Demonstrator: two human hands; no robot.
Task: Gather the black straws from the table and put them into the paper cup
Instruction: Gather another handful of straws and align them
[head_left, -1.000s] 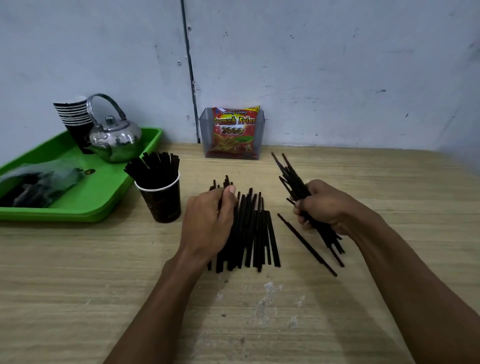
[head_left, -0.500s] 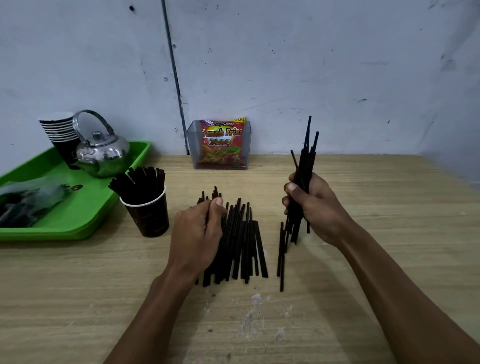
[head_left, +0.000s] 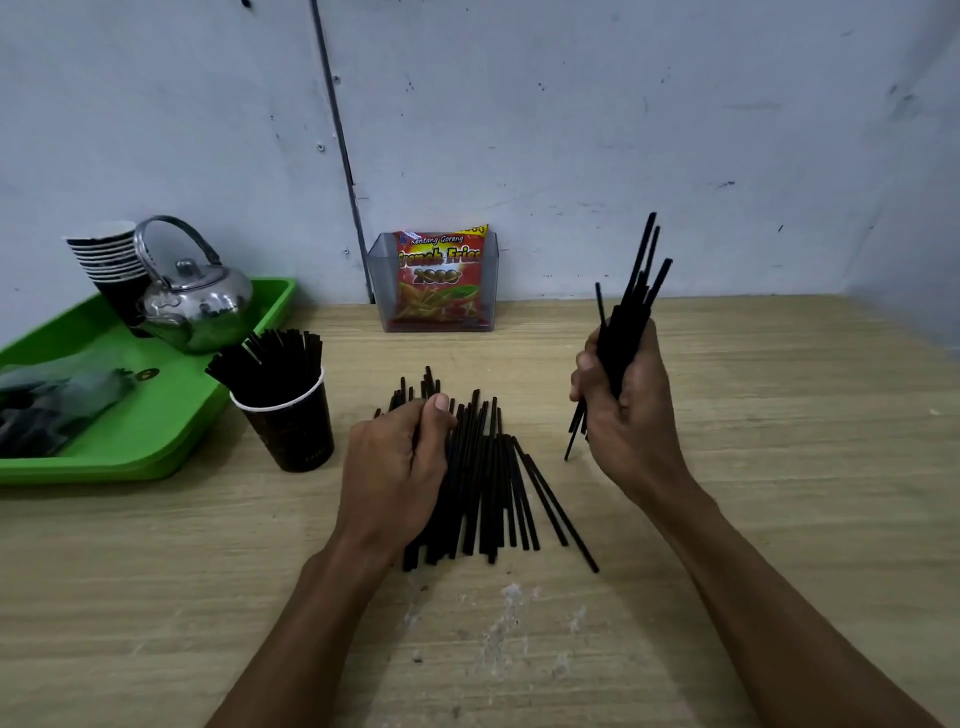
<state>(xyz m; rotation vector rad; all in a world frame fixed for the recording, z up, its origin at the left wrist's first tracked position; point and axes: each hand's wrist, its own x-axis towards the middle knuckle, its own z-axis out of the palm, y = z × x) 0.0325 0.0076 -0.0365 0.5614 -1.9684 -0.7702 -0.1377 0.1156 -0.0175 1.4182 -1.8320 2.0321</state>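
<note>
Against the wall, a bag (head_left: 439, 278) reads "French Fries".

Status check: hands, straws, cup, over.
Right hand gripping upright straw bundle. Left hand resting on loose straw pile on table. Paper cup near left hand, already packed with straws. Path to cup clear.

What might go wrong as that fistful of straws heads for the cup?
1. The bundle in the right hand is uneven, with some straws hanging low below the fist; one may slip out.
2. The paper cup already looks packed with straws, so pushing more in may be hard and could tip it.
3. The left hand rests on the loose pile; a nudge could scatter it.
</note>
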